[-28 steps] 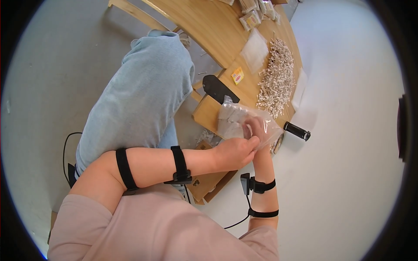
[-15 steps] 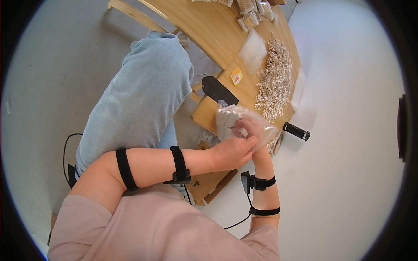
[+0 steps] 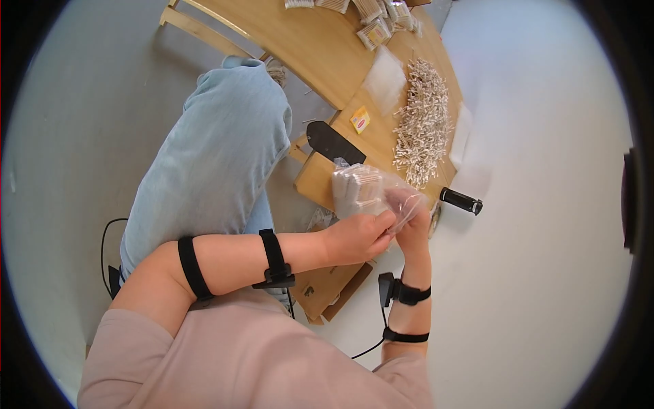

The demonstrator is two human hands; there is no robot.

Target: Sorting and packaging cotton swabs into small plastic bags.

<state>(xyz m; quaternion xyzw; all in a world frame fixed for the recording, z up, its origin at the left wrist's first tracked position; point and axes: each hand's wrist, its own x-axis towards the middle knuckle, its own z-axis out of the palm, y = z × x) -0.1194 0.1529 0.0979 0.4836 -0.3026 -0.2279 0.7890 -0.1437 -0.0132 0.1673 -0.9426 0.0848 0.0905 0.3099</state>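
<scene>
My left hand [image 3: 360, 236] is closed on the near edge of a clear plastic bag [image 3: 381, 178]. Inside the bag, several small packs of cotton swabs [image 3: 360, 187] show through the film, bunched at its left end. My right hand [image 3: 413, 225] is at the right end of the bag. Film covers its fingers and blurs them, so their grip is unclear. Beyond the bag, a large heap of loose cotton swabs [image 3: 424, 123] lies on the wooden table [image 3: 306, 51].
Filled swab packs [image 3: 375, 31] are piled at the table's far end. Nearer lie clear empty bags [image 3: 385, 80], a yellow card [image 3: 360, 120] and a dark flat board [image 3: 334, 143]. A black cylinder [image 3: 461, 201] stands right of the table. Below is a cardboard box [image 3: 327, 290].
My right hand has drawn back toward the bag's right end. The swab packs inside now show more plainly. My left hand keeps its hold, and the view has shifted slightly.
</scene>
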